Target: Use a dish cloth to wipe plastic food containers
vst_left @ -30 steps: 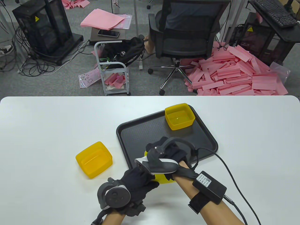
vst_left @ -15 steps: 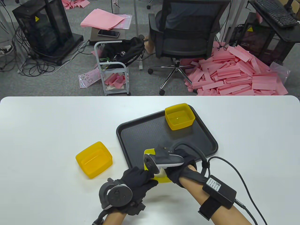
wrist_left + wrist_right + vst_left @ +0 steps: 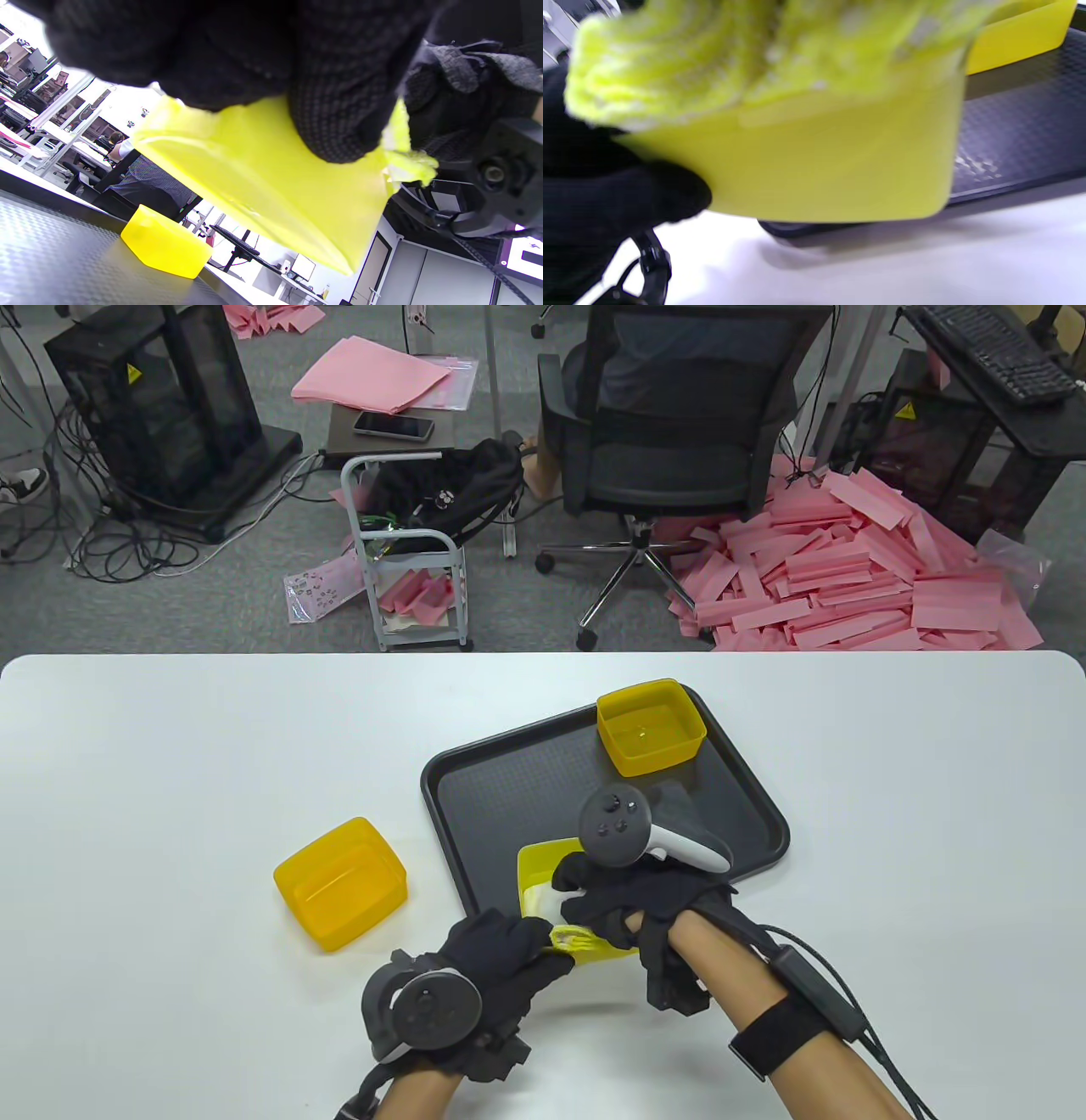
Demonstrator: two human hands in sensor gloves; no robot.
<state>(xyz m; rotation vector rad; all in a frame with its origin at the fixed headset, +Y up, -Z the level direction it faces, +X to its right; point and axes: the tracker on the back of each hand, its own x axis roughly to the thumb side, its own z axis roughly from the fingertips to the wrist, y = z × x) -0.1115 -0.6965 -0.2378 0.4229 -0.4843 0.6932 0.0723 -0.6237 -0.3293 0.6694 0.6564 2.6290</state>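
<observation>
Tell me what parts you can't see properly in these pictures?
- Held container: table view, both gloved hands cover most of it.
- Dish cloth: right wrist view, blurred; the top edge cuts it off.
- Right hand fingers: table view, tucked under the hand and tracker.
- Left hand: left wrist view, too close and dark to make out fingers.

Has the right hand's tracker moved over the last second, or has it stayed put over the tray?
Yes. The right hand has rolled over, so its tracker now sits farther up the black tray, nearer the container on the tray.
</observation>
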